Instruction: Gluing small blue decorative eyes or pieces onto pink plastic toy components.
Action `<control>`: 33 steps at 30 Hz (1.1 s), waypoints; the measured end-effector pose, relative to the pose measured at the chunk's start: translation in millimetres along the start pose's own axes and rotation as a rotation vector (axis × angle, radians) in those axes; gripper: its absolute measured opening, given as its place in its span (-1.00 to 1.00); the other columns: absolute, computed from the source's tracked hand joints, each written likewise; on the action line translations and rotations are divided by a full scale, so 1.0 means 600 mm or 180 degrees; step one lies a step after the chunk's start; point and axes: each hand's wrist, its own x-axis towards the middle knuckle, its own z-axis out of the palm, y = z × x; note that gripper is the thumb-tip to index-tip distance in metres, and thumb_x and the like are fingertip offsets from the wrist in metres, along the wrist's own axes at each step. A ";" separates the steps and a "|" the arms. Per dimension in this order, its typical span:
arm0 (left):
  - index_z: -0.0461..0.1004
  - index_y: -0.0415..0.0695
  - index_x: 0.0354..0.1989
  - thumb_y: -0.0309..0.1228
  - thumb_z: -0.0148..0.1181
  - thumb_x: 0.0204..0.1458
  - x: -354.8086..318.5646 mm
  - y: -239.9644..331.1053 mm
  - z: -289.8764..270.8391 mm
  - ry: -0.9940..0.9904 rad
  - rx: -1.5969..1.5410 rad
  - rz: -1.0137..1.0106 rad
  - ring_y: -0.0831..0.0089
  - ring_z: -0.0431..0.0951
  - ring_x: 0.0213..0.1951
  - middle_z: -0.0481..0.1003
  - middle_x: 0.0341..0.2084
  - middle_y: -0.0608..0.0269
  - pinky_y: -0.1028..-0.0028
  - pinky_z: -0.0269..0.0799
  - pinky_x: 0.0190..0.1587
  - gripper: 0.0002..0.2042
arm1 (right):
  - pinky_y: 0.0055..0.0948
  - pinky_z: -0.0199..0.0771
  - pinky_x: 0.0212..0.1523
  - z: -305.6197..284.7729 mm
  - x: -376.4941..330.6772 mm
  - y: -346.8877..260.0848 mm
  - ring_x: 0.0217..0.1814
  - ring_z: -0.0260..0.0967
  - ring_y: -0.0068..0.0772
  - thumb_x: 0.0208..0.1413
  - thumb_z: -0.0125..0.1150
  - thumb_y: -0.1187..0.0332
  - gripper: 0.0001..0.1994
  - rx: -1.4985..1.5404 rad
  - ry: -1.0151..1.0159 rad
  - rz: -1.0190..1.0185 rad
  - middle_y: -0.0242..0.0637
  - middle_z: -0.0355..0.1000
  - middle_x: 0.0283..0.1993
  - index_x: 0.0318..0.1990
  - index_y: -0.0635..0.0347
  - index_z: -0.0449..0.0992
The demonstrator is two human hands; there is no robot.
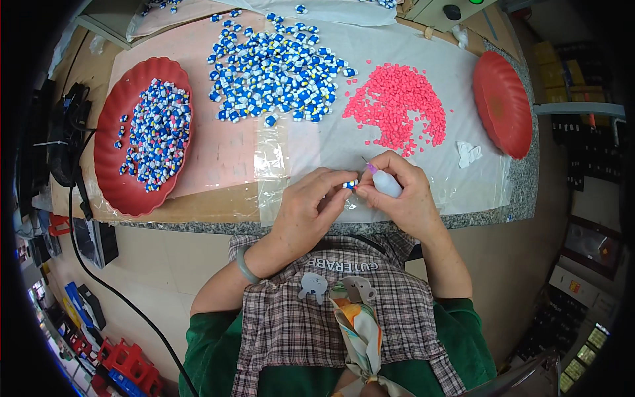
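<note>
Near the table's front edge, my left hand (305,204) pinches a small blue-and-white figurine (349,185) between thumb and fingertips. Close against it, my right hand (411,198) holds a small white squeeze bottle (386,184) with a purple needle tip that points up and left. My right thumb and fingertip meet at a tiny pink piece, which touches or nearly touches the figurine. Beyond my left hand spreads a pile of blue-and-white figurines (278,73) with yellow spots. A heap of small pink pieces (397,99) lies beyond my right hand.
At the left, a red scalloped tray (109,165) holds many figurines, some with pink on them. Another red tray (503,106) stands at the right edge. A crumpled white tissue (469,154) lies near it. A black cable (126,294) hangs off the table's left side.
</note>
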 end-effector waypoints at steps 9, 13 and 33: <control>0.55 -0.17 -0.07 -0.66 0.21 0.03 -0.001 0.000 0.005 0.0026 0.0187 0.0299 0.48 0.47 -0.49 0.52 -0.40 0.19 0.54 0.37 -0.46 -0.72 | -0.60 0.40 -0.34 -0.004 0.001 0.008 -0.36 0.36 -0.69 -0.03 0.35 0.55 -0.77 -0.0008 -0.0115 0.0047 -0.44 0.45 -0.39 -0.25 0.21 0.42; 0.55 -0.17 -0.07 -0.66 0.21 0.02 -0.001 -0.002 0.007 0.0068 0.0189 0.0318 0.47 0.49 -0.49 0.53 -0.38 0.17 0.53 0.38 -0.45 -0.72 | -0.61 0.40 -0.34 -0.003 0.003 0.011 -0.36 0.36 -0.69 -0.04 0.35 0.56 -0.77 -0.0160 -0.0105 -0.0163 -0.44 0.46 -0.38 -0.24 0.21 0.43; 0.55 -0.20 -0.11 -0.63 0.22 0.04 -0.002 -0.005 0.005 0.0064 0.0167 0.0396 0.30 0.56 -0.39 0.55 -0.34 0.10 0.46 0.46 -0.35 -0.77 | -0.62 0.44 -0.33 0.007 -0.006 0.011 -0.33 0.41 -0.67 0.01 0.31 0.59 -0.75 -0.0315 0.0135 -0.0194 -0.43 0.46 -0.36 -0.19 0.24 0.39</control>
